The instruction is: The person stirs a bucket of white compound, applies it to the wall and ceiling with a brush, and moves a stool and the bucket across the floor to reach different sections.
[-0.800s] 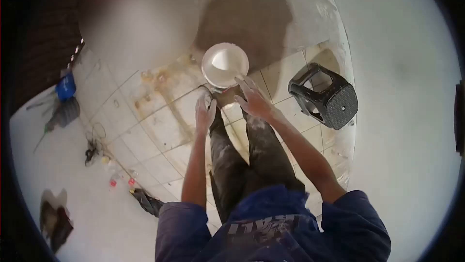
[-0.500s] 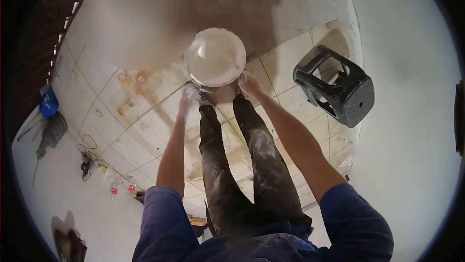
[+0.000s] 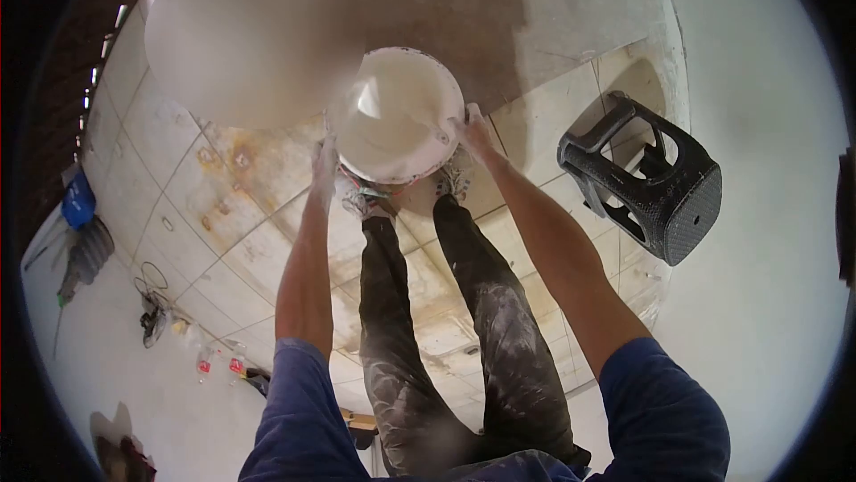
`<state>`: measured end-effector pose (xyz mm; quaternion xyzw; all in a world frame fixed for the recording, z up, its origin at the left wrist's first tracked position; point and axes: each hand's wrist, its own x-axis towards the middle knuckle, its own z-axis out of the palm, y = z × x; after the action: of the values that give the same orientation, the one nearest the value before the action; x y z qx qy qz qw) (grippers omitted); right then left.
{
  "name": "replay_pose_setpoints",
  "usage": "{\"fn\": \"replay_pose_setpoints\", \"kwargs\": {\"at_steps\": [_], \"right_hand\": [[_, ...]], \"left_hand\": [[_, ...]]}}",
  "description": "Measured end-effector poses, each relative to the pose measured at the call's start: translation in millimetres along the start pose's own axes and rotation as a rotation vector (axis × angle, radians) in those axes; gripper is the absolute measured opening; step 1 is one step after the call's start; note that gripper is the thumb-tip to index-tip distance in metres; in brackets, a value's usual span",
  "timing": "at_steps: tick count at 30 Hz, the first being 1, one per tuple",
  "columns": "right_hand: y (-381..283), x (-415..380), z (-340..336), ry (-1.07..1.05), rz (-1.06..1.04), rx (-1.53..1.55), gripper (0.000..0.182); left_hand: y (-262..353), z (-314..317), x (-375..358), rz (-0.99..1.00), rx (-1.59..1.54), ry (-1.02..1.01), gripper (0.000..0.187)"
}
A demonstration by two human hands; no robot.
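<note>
Both powder-dusted hands [image 3: 325,161] [image 3: 474,132] curled around a round, glossy-surfaced bucket [image 3: 399,116] (rim paint-flecked).

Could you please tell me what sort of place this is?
Probably a room being plastered or painted: a bucket of pale liquid, stained floor tiles and trousers smeared white.

Brown-stained tile floor [image 3: 236,279], black stool [image 3: 685,186] on it

Head cam only, worn up top, looks fwd & steeply down past wearer's arms to floor [image 3: 259,259]; wide fisheye, approx arm's reach from bucket [image 3: 399,116]; upper L blurred, prob. floor too.
</note>
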<state>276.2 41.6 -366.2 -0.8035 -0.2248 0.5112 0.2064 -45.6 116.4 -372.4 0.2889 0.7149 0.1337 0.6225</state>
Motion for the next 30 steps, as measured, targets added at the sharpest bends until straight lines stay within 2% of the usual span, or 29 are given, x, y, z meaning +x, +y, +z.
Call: {"fn": "replay_pose_setpoints", "kwargs": {"at_steps": [2, 5, 6, 9, 15, 17, 20, 23, 25, 26, 29, 30], "right_hand": [[2, -3, -6, -0.013, -0.034, 0.073, 0.051], [4, -21, -28, -0.112, 0.040, 0.193, 0.048], [-7, -40, -46, -0.160, 0.060, 0.306, 0.052], [-70, -147, -109, -0.223, 0.075, 0.504, 0.061], [-133, -299, -217, -0.229, -0.161, 0.332, 0.056], [-153, -342, -245, -0.170, -0.224, 0.318, 0.051], [-193, -418, -287, -0.015, -0.261, 0.393, 0.046], [-226, -482, -328, 0.099, -0.362, 0.461, 0.043], [-227, -505, -360, 0.119, -0.423, 0.510, 0.041], [-211, -507, -376, 0.141, -0.344, 0.439, 0.040], [-182, -526, -409, 0.328, -0.275, 0.485, 0.039], [-166, -524, -420, 0.395, -0.287, 0.479, 0.041]], "left_hand": [[23, 7, -27, 0.049, -0.016, 0.031, 0.050], [60, 1, -86, 0.135, -0.001, 0.020, 0.038], [79, 0, -112, 0.186, 0.000, 0.005, 0.035], [120, -8, -186, 0.282, 0.012, -0.017, 0.025], [238, -6, -359, 0.505, 0.042, -0.052, 0.015], [281, 0, -429, 0.568, -0.007, -0.060, 0.015], [326, -1, -509, 0.702, 0.084, -0.094, 0.017], [355, 6, -573, 0.699, 0.112, -0.116, 0.016], [354, 13, -594, 0.833, 0.190, -0.131, 0.017], [356, 26, -600, 0.916, 0.223, -0.149, 0.017], [368, 72, -628, 0.903, 0.232, -0.319, 0.018], [367, 87, -625, 0.975, 0.301, -0.372, 0.020]]}}
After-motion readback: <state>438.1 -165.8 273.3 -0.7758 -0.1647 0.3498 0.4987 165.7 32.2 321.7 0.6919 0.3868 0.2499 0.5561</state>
